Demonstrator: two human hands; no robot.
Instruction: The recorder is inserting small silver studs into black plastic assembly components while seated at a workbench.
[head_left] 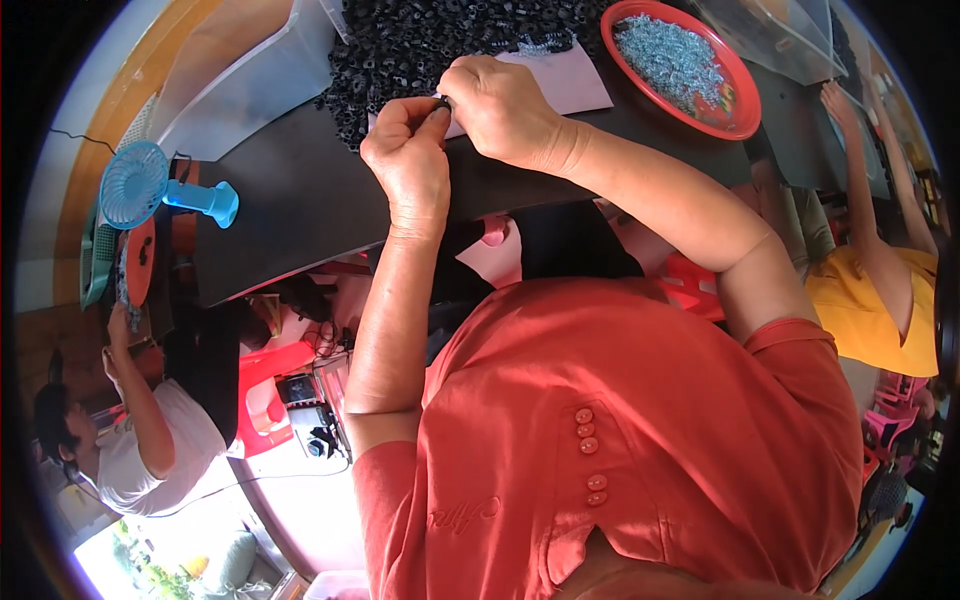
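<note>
My left hand is closed in a pinch on a small black plastic part, above the near edge of the pile. My right hand meets it there, its fingers curled in against the same part. The fingers cover most of the part, so its shape is unclear. Beneath and behind my hands lie a heap of small black plastic parts and a white sheet. A few clear little pieces rest at the sheet's far edge.
A red bowl of small clear bluish pieces stands right on the dark table. Clear plastic bins flank the heap. A blue fan lies at left. Co-workers sit left in white and right in yellow.
</note>
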